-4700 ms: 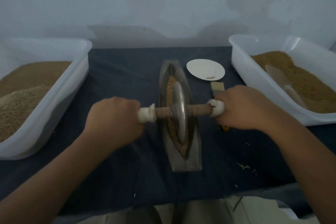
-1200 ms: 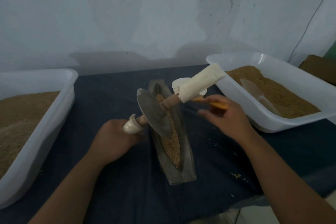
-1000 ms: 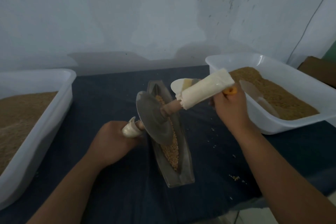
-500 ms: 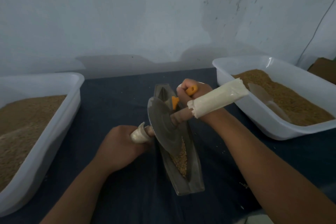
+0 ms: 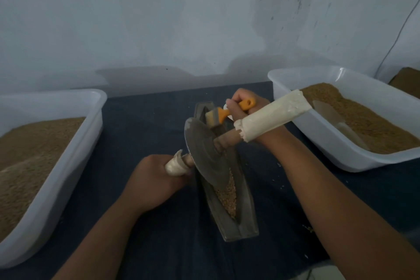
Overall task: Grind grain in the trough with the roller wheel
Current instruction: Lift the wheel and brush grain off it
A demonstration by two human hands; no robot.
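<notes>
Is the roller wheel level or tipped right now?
Tipped. The roller wheel leans over the trough: the left hand grips its low end, the other end sticks up free while the right hand holds a brush.

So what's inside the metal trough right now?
Brown grain lies in the near half of the trough. At its far end sit the bristles of the brush held by the right hand. The tilted roller wheel covers the middle stretch.

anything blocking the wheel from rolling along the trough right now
Yes. The brush, gripped by the right hand, sits at the far end of the trough, just beyond the tilted wheel. The wheel's free handle also crosses over the right wrist. The near stretch of grain looks unobstructed.
</notes>
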